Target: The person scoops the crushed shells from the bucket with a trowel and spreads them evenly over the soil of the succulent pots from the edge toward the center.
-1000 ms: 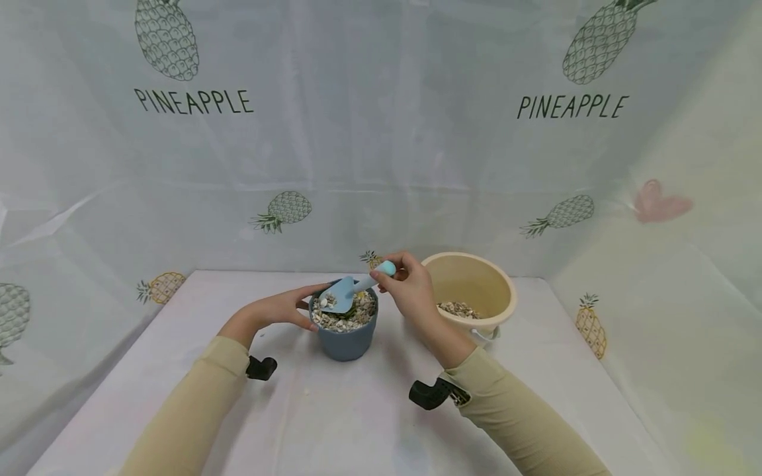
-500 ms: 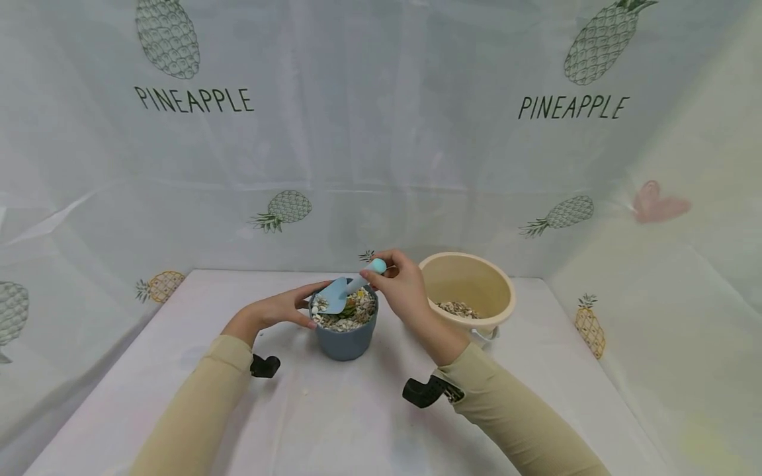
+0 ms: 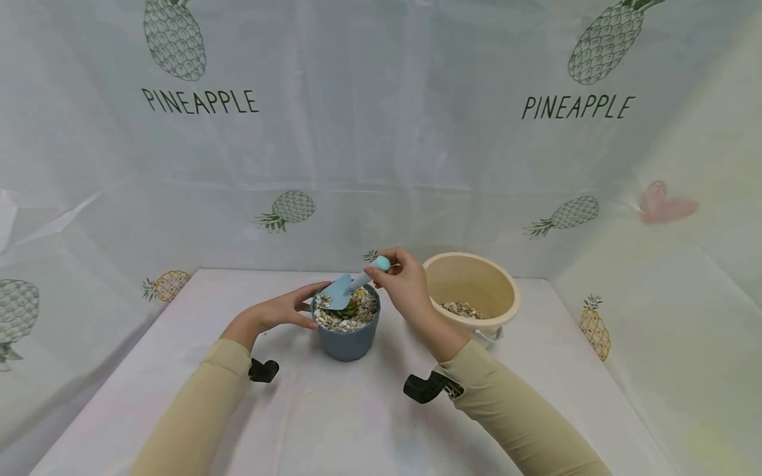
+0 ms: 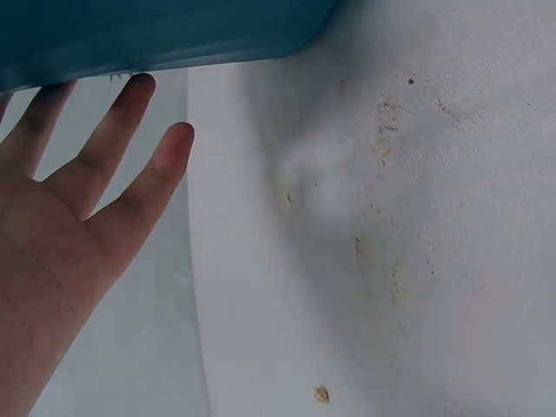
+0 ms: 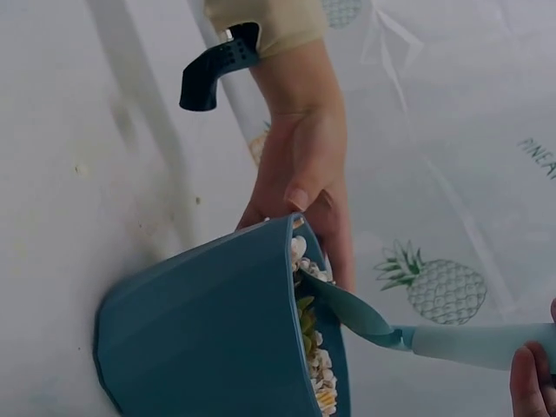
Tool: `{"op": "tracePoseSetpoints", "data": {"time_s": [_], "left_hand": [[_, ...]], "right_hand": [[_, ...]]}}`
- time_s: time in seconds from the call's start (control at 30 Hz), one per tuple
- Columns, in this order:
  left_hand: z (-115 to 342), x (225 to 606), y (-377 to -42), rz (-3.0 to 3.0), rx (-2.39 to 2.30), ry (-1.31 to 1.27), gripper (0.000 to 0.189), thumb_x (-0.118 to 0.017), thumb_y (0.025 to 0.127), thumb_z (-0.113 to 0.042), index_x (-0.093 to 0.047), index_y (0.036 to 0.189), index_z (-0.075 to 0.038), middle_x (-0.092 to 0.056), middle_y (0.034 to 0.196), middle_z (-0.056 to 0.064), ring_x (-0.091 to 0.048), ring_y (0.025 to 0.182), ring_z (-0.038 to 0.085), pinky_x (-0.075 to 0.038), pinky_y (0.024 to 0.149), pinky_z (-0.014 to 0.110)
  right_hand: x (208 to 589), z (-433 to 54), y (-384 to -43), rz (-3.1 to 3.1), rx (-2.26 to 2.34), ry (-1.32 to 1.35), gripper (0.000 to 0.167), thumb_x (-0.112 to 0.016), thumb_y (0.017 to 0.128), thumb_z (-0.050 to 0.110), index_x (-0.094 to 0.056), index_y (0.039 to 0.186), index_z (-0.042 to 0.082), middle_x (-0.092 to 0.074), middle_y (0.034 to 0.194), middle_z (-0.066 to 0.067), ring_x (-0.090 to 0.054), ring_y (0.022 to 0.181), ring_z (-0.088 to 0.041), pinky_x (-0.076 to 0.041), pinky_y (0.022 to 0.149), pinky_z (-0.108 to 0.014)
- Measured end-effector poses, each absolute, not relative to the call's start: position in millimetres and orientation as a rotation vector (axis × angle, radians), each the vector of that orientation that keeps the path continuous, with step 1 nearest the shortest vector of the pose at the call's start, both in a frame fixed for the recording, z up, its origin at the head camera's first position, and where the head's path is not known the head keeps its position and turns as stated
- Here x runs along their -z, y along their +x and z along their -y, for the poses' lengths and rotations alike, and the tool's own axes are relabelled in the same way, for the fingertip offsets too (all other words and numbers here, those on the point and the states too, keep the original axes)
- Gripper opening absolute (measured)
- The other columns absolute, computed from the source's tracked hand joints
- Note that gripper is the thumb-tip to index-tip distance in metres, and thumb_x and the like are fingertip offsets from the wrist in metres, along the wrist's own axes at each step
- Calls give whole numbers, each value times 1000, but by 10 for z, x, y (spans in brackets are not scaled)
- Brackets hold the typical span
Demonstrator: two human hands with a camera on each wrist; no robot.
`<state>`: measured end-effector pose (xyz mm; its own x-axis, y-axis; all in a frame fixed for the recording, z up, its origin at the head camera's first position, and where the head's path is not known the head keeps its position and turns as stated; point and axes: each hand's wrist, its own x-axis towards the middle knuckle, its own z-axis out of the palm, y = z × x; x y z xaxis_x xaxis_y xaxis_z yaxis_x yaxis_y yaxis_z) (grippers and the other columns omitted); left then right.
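A blue-grey flower pot (image 3: 348,345) stands on the table, filled with pale pebbles around a small green plant (image 5: 307,326). My left hand (image 3: 276,311) holds the pot's left side, its thumb at the rim and its fingers spread along the wall. In the left wrist view, several fairly straight fingers (image 4: 130,191) reach the pot's wall. With my right hand (image 3: 409,285) I pinch the handle of a light blue toy trowel (image 3: 339,293) near its end. The trowel's blade tilts down to the left inside the pot's rim, with pebbles at its tip.
A cream bucket (image 3: 506,301) with pebbles at its bottom stands right of the pot, close to my right forearm. Small crumbs (image 4: 321,394) lie on the white-covered table (image 3: 333,423). A pineapple-print sheet (image 3: 381,145) hangs behind and along the sides.
My right hand and the trowel shifted slightly left, and the blade's angle changed a little. More of the green plant shows now. My left hand stays on the pot.
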<state>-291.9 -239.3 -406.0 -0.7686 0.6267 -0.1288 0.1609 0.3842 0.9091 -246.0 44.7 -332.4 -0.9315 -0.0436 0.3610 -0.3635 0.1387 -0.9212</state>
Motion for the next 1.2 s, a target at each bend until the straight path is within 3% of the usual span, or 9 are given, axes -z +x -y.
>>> {"op": "tracePoseSetpoints", "data": {"time_s": [0.13,0.27,0.37,0.6,1.2], "left_hand": [[2395,4087,-2912,-2177,-1388,683,94,-77,85,-16,-17,158,-25,-10,160,15,-30,135,48,-34,100,62],[2397,4108,-2885,-2185,-1400,653,93,-76,86,-17,-18,157,-26,-11,160,14,-31,135,47,-35,100,60],[2398,4112,-2853,-2197,-1404,637,92,-76,86,-18,-17,157,-25,-10,160,15,-31,135,47,-35,101,59],[2386,4098,-2793,-2200,-1409,602,92,-76,87,-19,-17,157,-27,-8,161,14,-35,134,44,-39,99,56],[2406,4103,-2762,-2215,-1416,615,91,-74,88,-17,-16,158,-25,-7,160,17,-34,134,46,-38,100,57]], "right_hand": [[3334,-452,-2488,2179,-1877,372,29,-78,85,13,-65,109,2,-61,90,-7,-65,72,-25,-56,67,-30],[3344,-458,-2521,2190,-1879,355,33,-77,85,11,-64,113,-2,-61,89,-6,-62,67,-13,-56,69,-35],[3358,-465,-2543,2201,-1865,338,34,-77,85,11,-63,114,-3,-62,89,-6,-62,68,-16,-56,69,-38],[3367,-494,-2545,2188,-1860,329,35,-77,86,16,-64,114,1,-61,90,-6,-64,73,-22,-54,66,-28],[3341,-549,-2569,2163,-1835,318,32,-77,86,13,-64,113,0,-63,91,-9,-65,68,-19,-55,66,-30]]}}
